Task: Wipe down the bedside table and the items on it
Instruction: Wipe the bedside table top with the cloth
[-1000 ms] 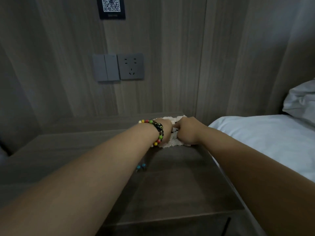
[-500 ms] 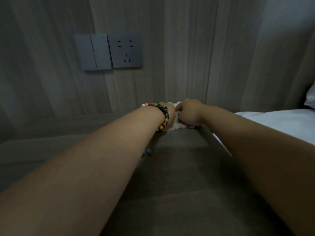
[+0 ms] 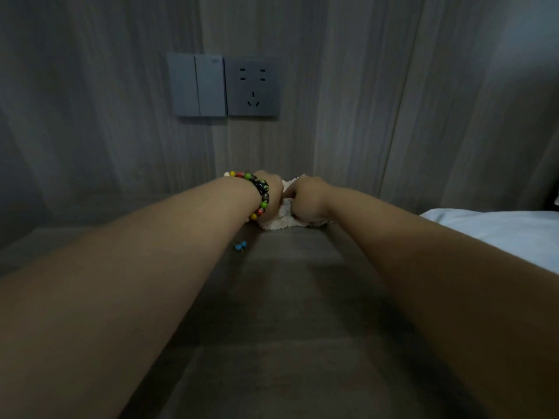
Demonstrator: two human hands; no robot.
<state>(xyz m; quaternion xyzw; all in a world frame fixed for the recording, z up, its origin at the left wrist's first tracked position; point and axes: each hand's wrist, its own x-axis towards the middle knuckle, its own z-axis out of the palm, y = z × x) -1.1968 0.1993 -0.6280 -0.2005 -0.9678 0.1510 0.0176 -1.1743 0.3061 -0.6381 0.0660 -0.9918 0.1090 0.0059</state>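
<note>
A white fluffy cloth (image 3: 284, 217) lies at the far edge of the dark wooden bedside table (image 3: 287, 297), close to the wall. Both my arms reach out to it. My left hand (image 3: 270, 192), with a bead bracelet of many colours on the wrist, grips the cloth's left side. My right hand (image 3: 307, 199) is curled into the cloth on its right side. The fingers of both hands are mostly hidden behind the knuckles and the cloth.
A grey double switch (image 3: 198, 84) and a grey socket (image 3: 252, 86) sit on the wood-panel wall above the table. A white bed (image 3: 499, 234) adjoins the table on the right. Two small blue beads (image 3: 240, 246) hang below my left wrist.
The view has tilted and moved closer to the table, so the QR sign and the pillow have left the frame. Both hands stay on the cloth at the same spot.
</note>
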